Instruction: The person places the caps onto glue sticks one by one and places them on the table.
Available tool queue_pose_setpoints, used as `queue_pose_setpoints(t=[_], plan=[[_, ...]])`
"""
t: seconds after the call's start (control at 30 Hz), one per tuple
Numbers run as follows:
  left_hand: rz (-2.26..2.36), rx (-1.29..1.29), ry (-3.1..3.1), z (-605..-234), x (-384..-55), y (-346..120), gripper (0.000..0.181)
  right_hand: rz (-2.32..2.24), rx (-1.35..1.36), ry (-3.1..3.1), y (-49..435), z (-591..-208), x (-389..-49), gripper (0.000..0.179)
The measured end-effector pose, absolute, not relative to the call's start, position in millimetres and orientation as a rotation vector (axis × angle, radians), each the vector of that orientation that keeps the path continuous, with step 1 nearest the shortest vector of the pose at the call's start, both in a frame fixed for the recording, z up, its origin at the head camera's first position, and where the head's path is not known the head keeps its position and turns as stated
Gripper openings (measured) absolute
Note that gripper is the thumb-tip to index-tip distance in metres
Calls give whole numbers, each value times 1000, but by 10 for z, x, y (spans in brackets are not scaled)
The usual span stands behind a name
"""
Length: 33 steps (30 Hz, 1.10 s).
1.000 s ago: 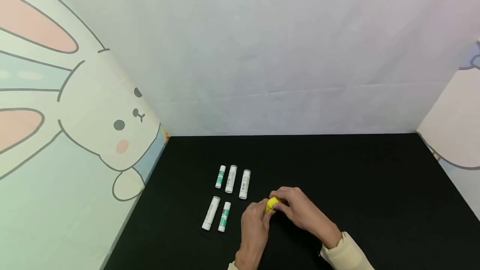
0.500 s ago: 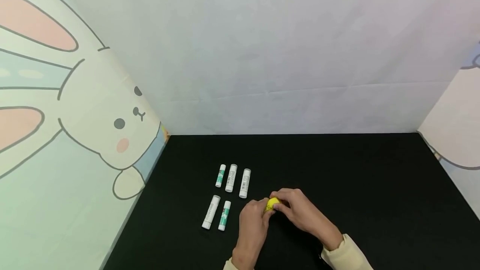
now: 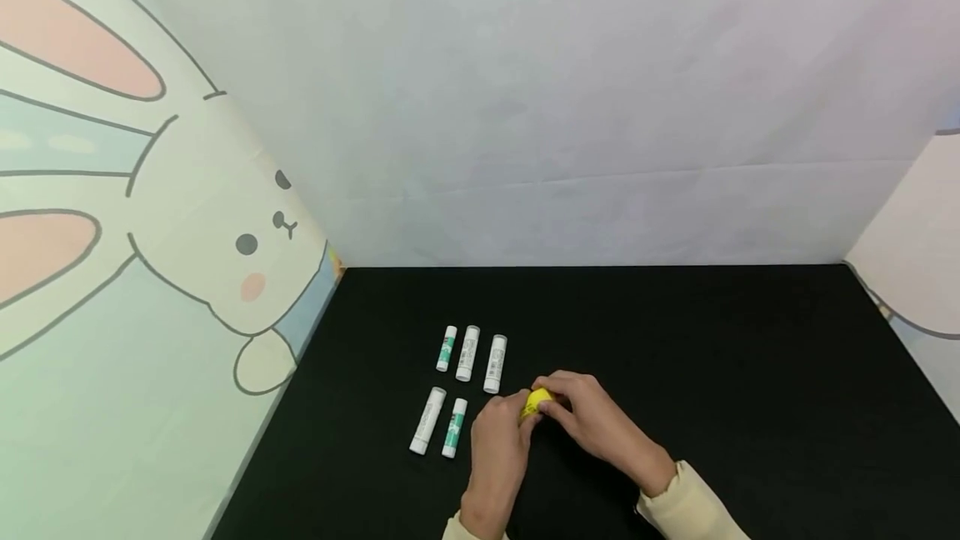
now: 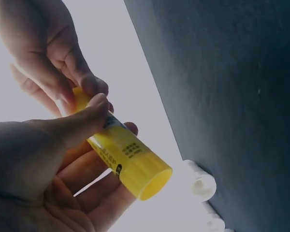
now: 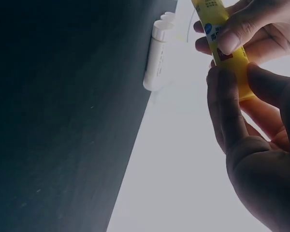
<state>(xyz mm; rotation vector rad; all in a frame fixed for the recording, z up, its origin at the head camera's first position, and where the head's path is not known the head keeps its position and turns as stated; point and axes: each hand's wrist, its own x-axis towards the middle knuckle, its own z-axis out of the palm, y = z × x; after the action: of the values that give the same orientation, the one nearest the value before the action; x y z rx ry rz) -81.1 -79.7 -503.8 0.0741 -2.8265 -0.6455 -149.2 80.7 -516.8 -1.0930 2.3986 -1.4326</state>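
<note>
A yellow glue stick [image 4: 130,152] is held between both hands above the black table. My left hand [image 3: 497,448] grips its labelled body, thumb on one side and fingers curled behind, as the left wrist view shows. The fingers and thumb of my right hand [image 3: 600,419] pinch the yellow end [image 5: 242,79] opposite the hollow, open-looking base. To the left lie several other glue sticks: a small green-and-white one [image 3: 454,428] nearest the left hand, a white one [image 3: 428,421] beside it, and a further white one [image 3: 495,364] behind.
At the back of that group lie another white glue stick [image 3: 467,353] and a small green-and-white one [image 3: 446,348]. The black table [image 3: 712,340] meets a pale cloth wall [image 3: 600,107] at the rear. A rabbit-printed panel [image 3: 202,240] stands along the left side.
The camera view has shifted slightly. Both hands stay together on the yellow glue stick and have moved a little to the left relative to the sticks on the table, which lie unmoved.
</note>
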Motion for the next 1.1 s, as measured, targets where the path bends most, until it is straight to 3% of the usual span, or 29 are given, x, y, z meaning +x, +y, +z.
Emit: queue_pose_setpoints(t=[0.83,1.1], plan=[[-807,313,-2882,-5061,-656,-999,26,-1449,-1022,2299,349,-5229,-1498,36],[-802,379,-2878,-5059,-589,-1051,29,-1425,-979,2301,210,-5243,-1492,27]])
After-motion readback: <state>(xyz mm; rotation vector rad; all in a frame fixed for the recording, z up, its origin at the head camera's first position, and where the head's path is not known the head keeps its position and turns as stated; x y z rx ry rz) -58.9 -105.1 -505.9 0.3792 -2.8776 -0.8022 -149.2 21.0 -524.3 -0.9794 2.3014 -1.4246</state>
